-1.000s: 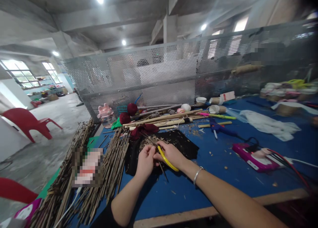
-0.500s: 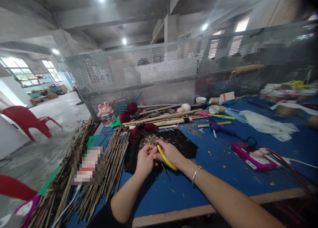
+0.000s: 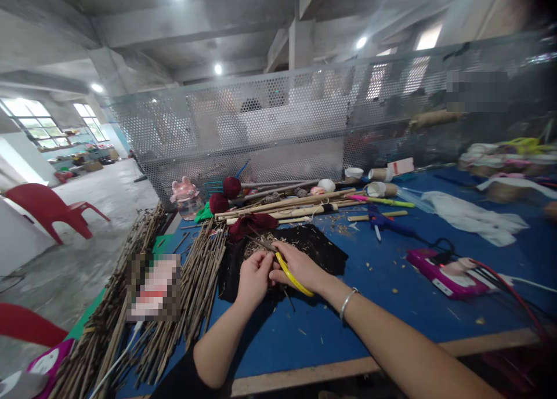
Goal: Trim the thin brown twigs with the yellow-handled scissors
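My right hand [image 3: 298,267] is closed round the yellow-handled scissors [image 3: 292,277], whose blades point up and left over the black cloth [image 3: 324,249]. Beside it, my left hand [image 3: 256,276] is pinched at the blades, fingertips almost touching the right hand; what it holds is too small to make out. A thin dark twig [image 3: 289,299] sticks out below the two hands. Small wood cuttings [image 3: 256,245] lie on the cloth under and behind the blades. Dark red cloth [image 3: 252,226] lies just beyond.
Bundled twigs [image 3: 195,283] cover the left of the blue table [image 3: 369,335]. Sticks [image 3: 296,202] and dark red balls [image 3: 231,187] lie at the back. To the right are a blue glue gun [image 3: 389,225], a magenta power strip [image 3: 448,274] and white plastic [image 3: 474,216].
Both hands stay nearly in place over the cloth. The twig end below them has shifted slightly left, and the view has moved a little.
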`<control>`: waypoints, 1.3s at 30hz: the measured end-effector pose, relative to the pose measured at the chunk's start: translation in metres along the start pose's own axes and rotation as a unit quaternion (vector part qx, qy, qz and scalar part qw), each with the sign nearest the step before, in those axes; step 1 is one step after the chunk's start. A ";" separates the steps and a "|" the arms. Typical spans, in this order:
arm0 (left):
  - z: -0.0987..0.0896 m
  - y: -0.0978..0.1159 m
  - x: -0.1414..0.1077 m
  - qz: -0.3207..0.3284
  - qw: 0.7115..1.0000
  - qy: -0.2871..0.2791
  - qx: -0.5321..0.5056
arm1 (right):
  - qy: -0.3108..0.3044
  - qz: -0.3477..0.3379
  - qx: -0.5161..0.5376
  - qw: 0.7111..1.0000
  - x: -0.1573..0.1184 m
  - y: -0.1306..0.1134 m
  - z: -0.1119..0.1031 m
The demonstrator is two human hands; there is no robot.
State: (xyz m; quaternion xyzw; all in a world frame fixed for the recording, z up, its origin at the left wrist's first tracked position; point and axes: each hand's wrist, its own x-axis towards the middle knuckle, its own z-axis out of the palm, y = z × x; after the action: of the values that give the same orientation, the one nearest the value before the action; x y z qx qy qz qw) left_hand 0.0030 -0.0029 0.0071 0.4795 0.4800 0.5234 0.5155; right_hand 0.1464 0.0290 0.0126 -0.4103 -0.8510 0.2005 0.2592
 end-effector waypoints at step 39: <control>-0.002 -0.008 0.005 -0.027 0.999 0.024 -0.011 | 0.013 0.043 0.004 0.999 0.000 -0.005 -0.002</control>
State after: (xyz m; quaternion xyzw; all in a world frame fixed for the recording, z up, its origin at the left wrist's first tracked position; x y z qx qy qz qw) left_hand 0.0017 0.0023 -0.0012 0.4478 0.4993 0.5259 0.5231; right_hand 0.1445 0.0269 0.0168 -0.4485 -0.8282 0.2090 0.2632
